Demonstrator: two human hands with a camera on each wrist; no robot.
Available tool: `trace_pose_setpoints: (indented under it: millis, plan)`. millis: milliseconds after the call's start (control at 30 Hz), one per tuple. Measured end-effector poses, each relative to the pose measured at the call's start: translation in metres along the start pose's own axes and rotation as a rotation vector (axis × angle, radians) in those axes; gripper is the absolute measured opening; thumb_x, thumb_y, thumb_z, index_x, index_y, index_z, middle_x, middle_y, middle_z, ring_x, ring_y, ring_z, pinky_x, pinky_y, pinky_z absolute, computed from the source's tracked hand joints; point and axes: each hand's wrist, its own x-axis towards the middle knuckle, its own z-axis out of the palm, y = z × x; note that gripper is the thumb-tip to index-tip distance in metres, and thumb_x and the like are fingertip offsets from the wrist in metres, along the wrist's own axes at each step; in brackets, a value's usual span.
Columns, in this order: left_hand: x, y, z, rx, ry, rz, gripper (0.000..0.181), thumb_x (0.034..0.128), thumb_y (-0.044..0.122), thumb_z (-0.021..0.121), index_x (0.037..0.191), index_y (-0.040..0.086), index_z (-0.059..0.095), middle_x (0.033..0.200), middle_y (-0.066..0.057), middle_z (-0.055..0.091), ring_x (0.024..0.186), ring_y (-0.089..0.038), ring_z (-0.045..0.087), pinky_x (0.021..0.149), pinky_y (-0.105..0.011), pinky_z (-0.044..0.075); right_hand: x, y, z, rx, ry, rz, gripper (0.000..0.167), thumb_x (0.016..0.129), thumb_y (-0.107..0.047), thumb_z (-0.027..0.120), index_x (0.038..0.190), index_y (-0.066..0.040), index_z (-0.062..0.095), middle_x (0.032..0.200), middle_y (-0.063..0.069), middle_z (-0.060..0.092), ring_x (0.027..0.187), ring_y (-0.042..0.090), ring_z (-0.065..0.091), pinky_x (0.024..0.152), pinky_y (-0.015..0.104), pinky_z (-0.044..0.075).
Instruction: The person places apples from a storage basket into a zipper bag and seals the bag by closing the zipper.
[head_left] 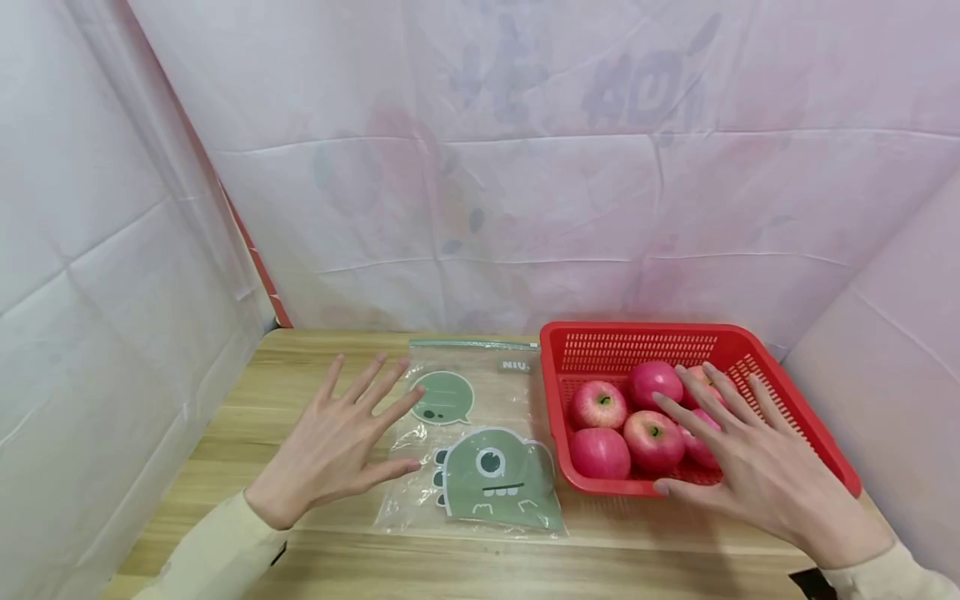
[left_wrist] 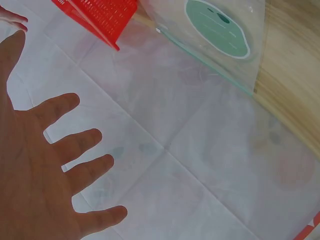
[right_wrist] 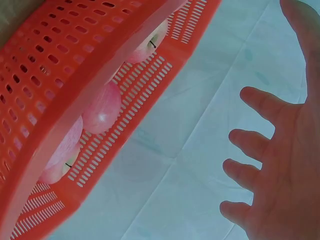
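Observation:
A clear zip bag printed with a green one-eyed monster lies flat on the wooden table. My left hand hovers over its left side with fingers spread, holding nothing; the same hand shows its palm in the left wrist view. To the bag's right stands a red plastic basket with several red apples in it. Above the basket's right front part is my right hand, fingers spread and grasping nothing, covering some of the apples. In the right wrist view, that hand appears beside the basket.
White cloth sheets hang behind the table and on both sides, close to the basket's back and right. The wooden tabletop shows left of the bag and along the front.

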Motion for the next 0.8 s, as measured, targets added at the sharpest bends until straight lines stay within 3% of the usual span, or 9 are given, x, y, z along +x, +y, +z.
trace_pose_setpoints:
  millis: [233,467,800]
  plan:
    - [0.002,0.002,0.0,-0.013,-0.022,-0.02,0.083,0.0947,0.082,0.027,0.146,0.023,0.057,0.159,-0.012,0.044,0.142,-0.036,0.048,0.116,-0.07,0.03,0.003,-0.004,0.002,0.031,0.014,0.005,0.097,0.077,-0.078,0.068,0.15,-0.017,0.052,0.163,0.018,0.034,0.158,0.031,0.012,0.13,0.047,-0.006]
    - [0.008,0.006,0.0,-0.08,-0.052,-0.055,0.081,0.093,0.08,0.039,0.149,0.024,0.053,0.159,-0.011,0.044,0.142,-0.036,0.048,0.116,-0.069,0.032,0.005,-0.009,0.003,0.066,0.04,0.012,0.095,0.076,-0.076,0.071,0.149,-0.019,0.052,0.161,0.015,0.038,0.157,0.031,0.017,0.13,0.046,-0.002]
    - [0.013,0.008,-0.002,-0.203,-0.101,-0.203,0.08,0.0927,0.075,0.049,0.155,0.026,0.044,0.166,-0.006,0.033,0.149,-0.033,0.038,0.121,-0.064,0.025,0.013,-0.02,0.003,0.123,-0.001,0.066,0.093,0.078,-0.068,0.076,0.153,-0.02,0.047,0.163,0.014,0.035,0.157,0.034,0.018,0.13,0.038,-0.005]
